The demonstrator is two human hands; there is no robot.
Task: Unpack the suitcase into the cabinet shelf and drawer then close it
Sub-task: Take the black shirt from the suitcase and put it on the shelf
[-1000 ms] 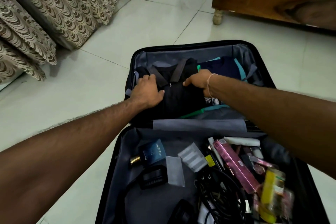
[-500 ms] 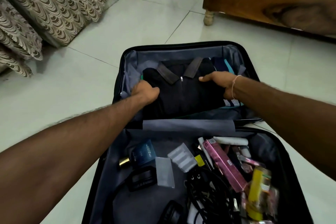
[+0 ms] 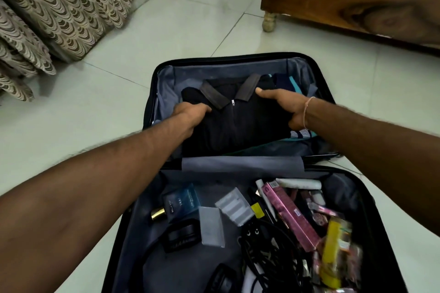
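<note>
A black suitcase (image 3: 223,59) lies open on the floor. Its far half holds folded clothes, topped by a black collared shirt (image 3: 240,121) with a short zip. My left hand (image 3: 190,115) grips the shirt's left edge, fingers tucked under the fabric. My right hand (image 3: 283,107) holds the right edge, thumb lying on top near the collar. More folded clothes (image 3: 289,84) in navy and teal show behind and under the shirt. The near half holds loose items: a blue perfume bottle (image 3: 179,202), a pink box (image 3: 292,214), a yellow pack (image 3: 335,250) and black cables (image 3: 269,252).
Pale floor tiles (image 3: 95,112) surround the case. Patterned curtains (image 3: 59,7) hang at the left. A wooden piece of furniture (image 3: 357,0) on short feet stands at the back right. Clear plastic cases (image 3: 234,208) lie among the loose items.
Both hands slid apart from the shirt's middle to its left and right edges. The shirt's collar and zip now show. The camera view shifted slightly.
</note>
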